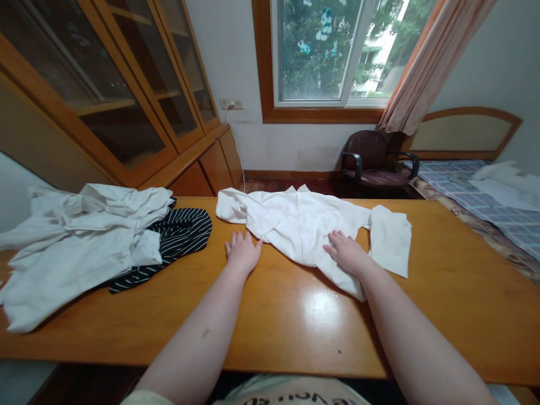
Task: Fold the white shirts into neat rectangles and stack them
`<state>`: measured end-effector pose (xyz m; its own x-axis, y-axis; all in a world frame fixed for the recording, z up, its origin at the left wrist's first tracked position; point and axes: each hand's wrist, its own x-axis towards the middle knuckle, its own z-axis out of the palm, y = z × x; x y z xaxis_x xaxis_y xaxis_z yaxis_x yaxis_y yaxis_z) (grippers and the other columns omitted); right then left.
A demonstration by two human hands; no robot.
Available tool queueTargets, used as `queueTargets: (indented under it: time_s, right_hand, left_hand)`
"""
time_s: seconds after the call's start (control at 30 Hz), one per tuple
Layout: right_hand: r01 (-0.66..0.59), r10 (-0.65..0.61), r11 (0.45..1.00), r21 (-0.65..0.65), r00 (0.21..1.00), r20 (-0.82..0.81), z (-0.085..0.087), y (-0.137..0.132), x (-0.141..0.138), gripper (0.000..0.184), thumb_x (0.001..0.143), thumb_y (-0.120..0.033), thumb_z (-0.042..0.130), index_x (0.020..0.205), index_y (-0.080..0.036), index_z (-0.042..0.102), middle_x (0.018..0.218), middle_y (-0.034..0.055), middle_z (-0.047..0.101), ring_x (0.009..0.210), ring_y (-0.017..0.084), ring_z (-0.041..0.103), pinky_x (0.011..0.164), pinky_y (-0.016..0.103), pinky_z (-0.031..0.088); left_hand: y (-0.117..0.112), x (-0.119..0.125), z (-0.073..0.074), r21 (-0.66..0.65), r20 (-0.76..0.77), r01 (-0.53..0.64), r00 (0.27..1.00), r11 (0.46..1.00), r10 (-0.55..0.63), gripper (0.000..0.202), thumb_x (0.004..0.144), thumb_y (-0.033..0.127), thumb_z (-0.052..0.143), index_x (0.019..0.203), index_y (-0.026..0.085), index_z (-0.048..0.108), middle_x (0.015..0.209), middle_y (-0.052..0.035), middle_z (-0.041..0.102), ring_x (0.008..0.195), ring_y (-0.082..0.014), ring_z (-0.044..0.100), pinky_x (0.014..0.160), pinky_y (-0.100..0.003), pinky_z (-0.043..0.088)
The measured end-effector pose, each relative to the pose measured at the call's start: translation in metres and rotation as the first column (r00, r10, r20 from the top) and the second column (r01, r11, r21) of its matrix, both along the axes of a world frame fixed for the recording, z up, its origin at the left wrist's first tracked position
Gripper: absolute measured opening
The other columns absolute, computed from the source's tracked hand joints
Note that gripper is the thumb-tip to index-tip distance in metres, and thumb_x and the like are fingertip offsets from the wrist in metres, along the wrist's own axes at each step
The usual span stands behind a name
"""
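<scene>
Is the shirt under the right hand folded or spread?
Mostly spread: the shirt lies across the table, one sleeve out past the right hand.

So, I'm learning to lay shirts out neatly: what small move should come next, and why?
Probably slide the right hand outward and straighten the nearby sleeve of the white shirt. That sleeve bends toward the person, with table showing between it and the shirt's body, while the hand rests on the cloth.
</scene>
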<state>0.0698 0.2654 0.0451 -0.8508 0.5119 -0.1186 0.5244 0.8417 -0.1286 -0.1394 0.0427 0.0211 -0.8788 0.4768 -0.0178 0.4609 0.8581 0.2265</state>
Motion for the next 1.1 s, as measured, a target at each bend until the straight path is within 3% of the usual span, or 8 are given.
queueTargets:
  time_s: [0.17,0.27,0.37,0.47,0.63,0.77,0.97,1.1]
  right_hand:
    - [0.273,-0.261,0.960,0.069,0.955,-0.142,0.018,-0.007,0.001,0.050,0.093,-0.049,0.031,0.095,-0.016,0.068,0.097,0.0138,0.068,0.095,0.026,0.060,0.080,0.034,0.042]
    - [0.196,-0.200,0.979,-0.057,0.977,-0.079,0.032,-0.021,0.004,0.054,0.091,-0.056,0.030,0.079,-0.020,0.069,0.075,0.0095,0.068,0.074,0.022,0.062,0.064,0.029,0.040]
    - [-0.006,0.002,0.988,-0.151,1.000,-0.024,0.034,-0.030,0.005,0.050,0.088,-0.058,0.036,0.084,-0.021,0.069,0.083,0.0096,0.070,0.080,0.023,0.063,0.068,0.030,0.041]
    - [-0.145,0.147,0.968,-0.206,0.989,-0.005,0.026,-0.029,0.004,0.050,0.086,-0.058,0.041,0.106,-0.020,0.065,0.116,0.0133,0.065,0.105,0.029,0.058,0.088,0.037,0.039]
    - [-0.262,0.275,0.922,-0.285,0.961,0.006,0.015,-0.020,0.004,0.093,0.061,-0.052,0.071,0.141,-0.016,0.039,0.151,0.0168,0.026,0.137,0.033,0.027,0.108,0.046,0.020]
    - [-0.283,0.271,0.908,-0.308,0.959,-0.081,0.015,-0.020,0.004,0.057,0.071,-0.021,0.060,0.127,-0.024,0.056,0.139,0.0082,0.049,0.127,0.027,0.044,0.104,0.041,0.030]
    - [-0.178,-0.009,0.911,-0.372,0.893,-0.450,0.007,-0.018,-0.001,0.043,0.078,-0.011,0.037,0.104,-0.025,0.069,0.112,0.0008,0.068,0.107,0.018,0.060,0.095,0.030,0.041]
    - [-0.077,-0.249,0.865,-0.496,0.791,-0.558,-0.001,-0.013,-0.002,0.042,0.077,-0.016,0.038,0.107,-0.023,0.067,0.113,0.0013,0.067,0.108,0.018,0.059,0.096,0.032,0.042]
  left_hand:
    - [0.004,-0.006,-0.004,0.013,0.074,0.047,0.996,0.999,-0.048,0.076,0.083,0.059,0.037,0.142,0.013,0.033,0.150,-0.0210,0.029,0.140,-0.0363,0.019,0.110,-0.057,0.016]
    - [0.002,-0.011,-0.005,0.025,0.064,-0.008,0.998,1.000,0.007,0.075,0.082,0.056,0.040,0.142,0.012,0.034,0.150,-0.0207,0.027,0.140,-0.0371,0.018,0.109,-0.058,0.015]
    - [0.001,-0.017,-0.010,0.035,0.062,-0.038,0.997,0.999,0.036,0.073,0.080,0.056,0.043,0.141,0.015,0.038,0.151,-0.0193,0.027,0.140,-0.0385,0.016,0.108,-0.062,0.014]
    - [0.002,-0.020,-0.013,0.037,0.066,0.022,0.998,0.999,-0.024,0.067,0.080,0.055,0.044,0.138,0.021,0.042,0.151,-0.0163,0.028,0.141,-0.0385,0.014,0.107,-0.064,0.010]
    - [0.005,-0.016,-0.007,0.084,0.078,0.107,0.990,0.991,-0.114,0.062,0.078,0.059,0.049,0.130,0.025,0.050,0.149,-0.0129,0.034,0.141,-0.0369,0.015,0.108,-0.062,0.010]
    - [0.007,-0.011,-0.001,0.167,0.058,0.140,0.987,0.976,-0.152,0.057,0.076,0.054,0.055,0.124,0.022,0.052,0.140,-0.0139,0.047,0.136,-0.0349,0.029,0.109,-0.059,0.015]
    - [0.007,-0.019,-0.003,0.429,0.092,0.050,0.991,0.902,-0.099,0.032,0.079,0.036,0.055,0.105,0.018,0.061,0.112,-0.0114,0.066,0.110,-0.0261,0.058,0.101,-0.043,0.038]
    - [0.007,-0.021,-0.008,0.586,0.182,0.059,0.962,0.808,-0.203,0.041,0.080,0.032,0.055,0.119,0.020,0.053,0.116,-0.0096,0.065,0.109,-0.0216,0.059,0.096,-0.036,0.043]
